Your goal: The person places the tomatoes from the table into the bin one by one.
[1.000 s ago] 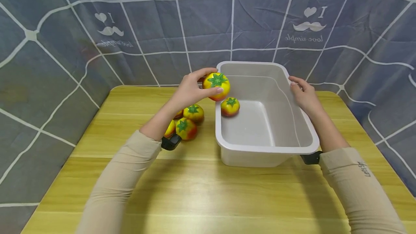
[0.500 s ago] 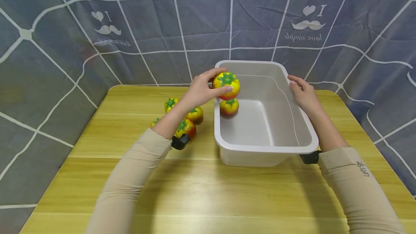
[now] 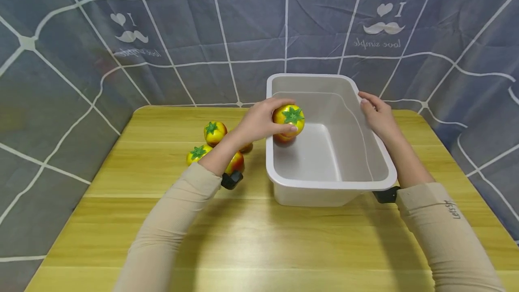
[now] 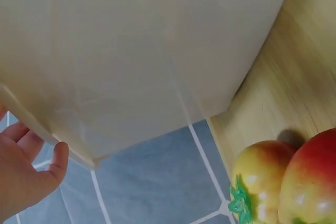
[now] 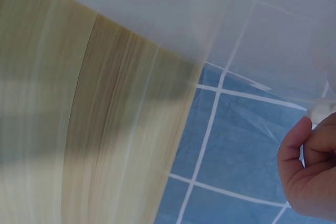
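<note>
My left hand (image 3: 259,123) reaches over the left rim of a light grey plastic bin (image 3: 330,185) and grips a yellow-and-red tomato (image 3: 293,117) with a green star-shaped top. Directly beneath it, a second tomato (image 3: 285,139) lies in the bin, mostly covered from the head camera. My right hand (image 3: 379,114) holds the bin's right rim, thumb on the inner side. In the left wrist view, fingers of the left hand (image 4: 31,166) show past the rim, but the held tomato is hidden behind the bin wall. The right wrist view has the right hand (image 5: 312,166) at the rim.
Left of the bin, several more tomatoes (image 3: 215,132) sit in a cluster on the wooden table (image 3: 284,247), partly behind my left forearm. A grey curtain (image 3: 182,26) with white lines hangs behind the table and along its sides.
My left hand has carried the tomato rightward across the left rim and lowered it into the bin, over the tomato lying there. The right hand stays on the rim.
</note>
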